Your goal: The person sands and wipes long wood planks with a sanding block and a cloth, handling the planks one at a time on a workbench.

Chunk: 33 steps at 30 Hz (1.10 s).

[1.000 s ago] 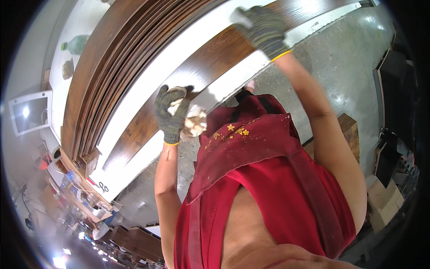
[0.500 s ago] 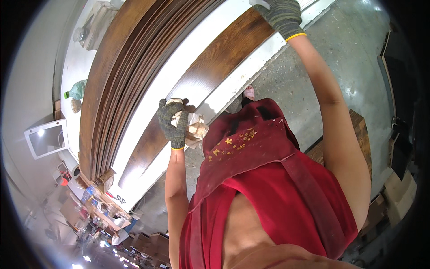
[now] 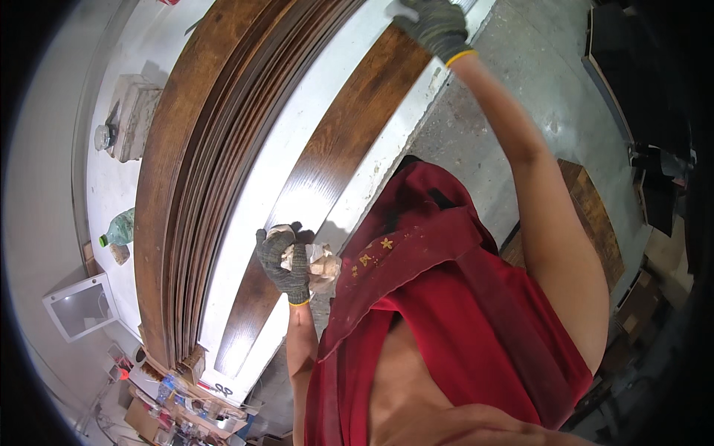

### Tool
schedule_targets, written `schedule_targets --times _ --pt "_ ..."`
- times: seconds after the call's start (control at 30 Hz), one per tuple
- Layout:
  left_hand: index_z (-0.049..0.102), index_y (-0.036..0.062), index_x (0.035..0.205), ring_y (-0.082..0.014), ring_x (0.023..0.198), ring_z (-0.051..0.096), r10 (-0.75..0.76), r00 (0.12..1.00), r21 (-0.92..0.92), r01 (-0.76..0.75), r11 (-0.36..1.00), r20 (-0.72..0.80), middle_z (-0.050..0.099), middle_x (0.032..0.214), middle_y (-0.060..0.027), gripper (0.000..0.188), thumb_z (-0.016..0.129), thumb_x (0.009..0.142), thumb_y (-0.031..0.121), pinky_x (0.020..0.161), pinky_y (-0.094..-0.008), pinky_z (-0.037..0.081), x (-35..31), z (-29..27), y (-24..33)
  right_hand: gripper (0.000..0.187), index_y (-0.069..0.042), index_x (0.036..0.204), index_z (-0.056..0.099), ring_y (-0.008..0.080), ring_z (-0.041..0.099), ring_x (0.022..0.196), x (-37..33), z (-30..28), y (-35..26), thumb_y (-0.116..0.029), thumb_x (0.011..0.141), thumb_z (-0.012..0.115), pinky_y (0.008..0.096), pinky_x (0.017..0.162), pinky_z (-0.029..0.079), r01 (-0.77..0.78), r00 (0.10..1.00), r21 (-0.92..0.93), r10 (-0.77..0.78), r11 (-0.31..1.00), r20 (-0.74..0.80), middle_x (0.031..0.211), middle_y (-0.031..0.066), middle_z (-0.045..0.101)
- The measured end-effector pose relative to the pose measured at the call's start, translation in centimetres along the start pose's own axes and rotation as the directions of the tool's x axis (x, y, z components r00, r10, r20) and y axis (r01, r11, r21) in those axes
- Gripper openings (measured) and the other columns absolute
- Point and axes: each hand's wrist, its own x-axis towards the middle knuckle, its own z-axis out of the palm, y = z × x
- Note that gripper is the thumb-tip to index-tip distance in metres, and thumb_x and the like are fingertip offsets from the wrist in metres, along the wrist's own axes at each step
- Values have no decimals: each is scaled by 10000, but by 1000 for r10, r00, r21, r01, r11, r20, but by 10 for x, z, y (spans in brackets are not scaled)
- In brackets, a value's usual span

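Observation:
A long dark-stained wooden board (image 3: pixel 349 126) lies on a white bench top (image 3: pixel 260 186). My left hand (image 3: pixel 284 262), in a grey knitted glove, is closed on a crumpled pale rag (image 3: pixel 321 262) pressed against the board's near part. My right arm stretches far along the board. My gloved right hand (image 3: pixel 435 26) curls over the board's far end at the top of the view, partly cut off by the frame. A red cloth hangs from my chest between the arms.
A thick stack of stained boards (image 3: pixel 197 149) lies left of the bench. Beyond it are a green bottle (image 3: pixel 119 230), a pale block with a small jar (image 3: pixel 134 115) and a white box (image 3: pixel 78 305). Grey concrete floor (image 3: pixel 506 82) lies to the right, clutter at lower left.
My right hand has slid farther out to the board's far end. My left hand with the rag has stayed on the near part of the board.

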Motion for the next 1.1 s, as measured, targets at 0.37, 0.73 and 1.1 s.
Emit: schedule_targets --times 0.37,0.73,1.1 --pt "694 -1 1048 -317 1271 505 -273 962 -310 259 915 -2 662 1171 -138 256 716 795 30 1102 -443 356 109 163 86 491 -209 1227 676 293 642 974 -9 2 -1 -516 847 625 481 858 466 308 923 177 -338 935 182 1032 98 691" --pt "675 2 1076 -260 1052 615 -259 959 20 263 965 -118 679 1085 -124 246 693 832 21 1041 -400 434 142 221 120 307 -192 1009 728 325 616 709 169 14 255 -417 818 642 475 651 477 159 987 -73 -161 985 -24 769 114 649" --pt "616 93 1270 -282 1316 475 282 935 148 -316 937 213 612 1314 -78 480 750 810 66 1169 -452 272 297 395 179 470 -181 1193 679 261 648 821 170 34 281 -518 871 621 422 692 504 209 970 50 -214 977 116 927 88 674"
